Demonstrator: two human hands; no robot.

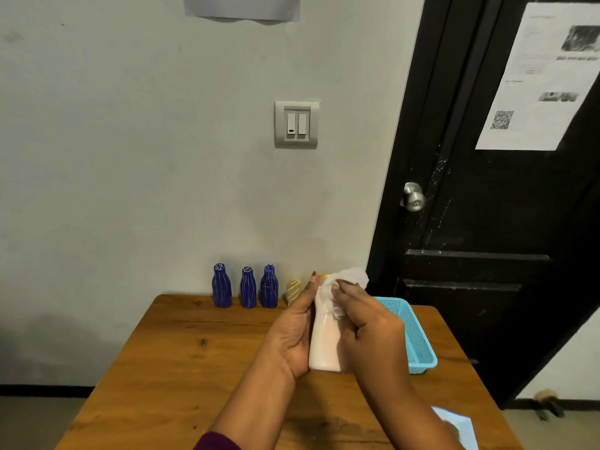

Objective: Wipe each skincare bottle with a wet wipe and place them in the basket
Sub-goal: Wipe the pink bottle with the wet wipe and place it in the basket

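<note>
My left hand (pixel 293 332) grips a pale pink bottle (pixel 324 344) upright above the wooden table (pixel 181 362). My right hand (pixel 370 323) presses a crumpled white wet wipe (pixel 344 280) against the bottle's upper part, near its yellow-rimmed cap. Three dark blue bottles (pixel 248 287) stand in a row at the table's back edge by the wall. A small beige bottle (pixel 293 291) stands right of them, partly hidden by my left thumb. A light blue mesh basket (pixel 417 339) sits on the table's right side, behind my right hand; its inside is mostly hidden.
A light blue flat packet (pixel 461 427) lies at the table's near right corner, partly behind my right forearm. A black door with a metal knob (pixel 414 197) stands right of the table. The grey wall with a light switch (pixel 296 124) is directly behind.
</note>
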